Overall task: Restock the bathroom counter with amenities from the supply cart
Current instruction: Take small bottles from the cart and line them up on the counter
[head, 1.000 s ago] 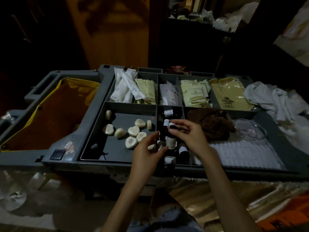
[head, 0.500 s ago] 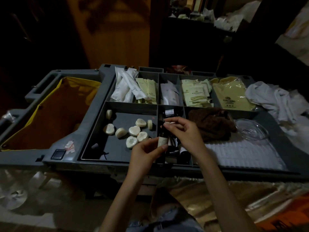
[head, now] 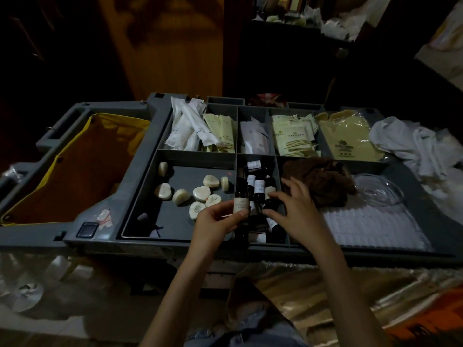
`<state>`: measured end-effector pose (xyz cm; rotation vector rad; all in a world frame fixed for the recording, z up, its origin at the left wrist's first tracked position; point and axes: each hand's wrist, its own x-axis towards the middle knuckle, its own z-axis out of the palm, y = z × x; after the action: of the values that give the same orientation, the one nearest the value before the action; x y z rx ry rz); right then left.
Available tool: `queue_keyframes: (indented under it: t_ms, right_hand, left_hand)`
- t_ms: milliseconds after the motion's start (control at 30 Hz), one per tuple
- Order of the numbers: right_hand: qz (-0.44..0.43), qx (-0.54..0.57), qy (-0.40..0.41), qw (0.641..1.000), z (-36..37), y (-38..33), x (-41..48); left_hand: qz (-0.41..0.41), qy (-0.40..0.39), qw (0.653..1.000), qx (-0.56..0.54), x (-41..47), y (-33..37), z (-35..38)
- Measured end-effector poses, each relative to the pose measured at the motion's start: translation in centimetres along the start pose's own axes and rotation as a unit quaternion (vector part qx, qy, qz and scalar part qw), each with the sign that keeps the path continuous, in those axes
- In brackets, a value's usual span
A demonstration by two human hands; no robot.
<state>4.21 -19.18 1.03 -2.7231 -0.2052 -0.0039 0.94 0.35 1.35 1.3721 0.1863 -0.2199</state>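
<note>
A grey supply cart (head: 75, 236) holds a top tray divided into compartments. My left hand (head: 215, 225) grips a small dark bottle with a pale label (head: 241, 202), held upright over the narrow middle compartment. That compartment holds several more small dark bottles (head: 259, 187). My right hand (head: 295, 211) reaches into it, thumb and forefinger closing around another dark bottle (head: 270, 205); whether it is lifted I cannot tell. Several round wrapped soaps (head: 201, 192) lie in the compartment to the left.
Back compartments hold white sachets (head: 184, 126), pale green packets (head: 293, 135) and a yellow bag (head: 348, 136). A brown cloth (head: 318, 179), a clear dish (head: 378, 191) and a white ribbed mat (head: 370, 224) lie to the right. A yellow laundry bag (head: 70, 166) hangs at left; white linen (head: 421, 149) far right.
My right hand has let go of the top of the bottle my left hand holds and dropped back into the bottle compartment. My left hand keeps its bottle, slightly lower and further left.
</note>
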Motion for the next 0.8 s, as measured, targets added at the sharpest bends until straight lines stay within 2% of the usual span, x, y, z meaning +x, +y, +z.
queue_keyframes:
  t_ms: [267, 467, 800]
  right_hand:
    - [-0.006, -0.017, -0.079, 0.997, 0.1, 0.1, -0.4]
    - [-0.007, -0.022, -0.093, 0.995, 0.4, 0.1, -0.7]
    - [-0.057, 0.003, -0.017, 0.998, 0.9, -0.2, -1.9]
  left_hand:
    - [0.016, -0.015, 1.000, 0.016, 0.0, -0.2, -0.3]
    - [0.017, -0.025, 0.999, 0.026, -0.1, -0.2, -0.5]
    - [0.025, -0.028, 0.999, 0.027, -0.2, -0.4, -0.6]
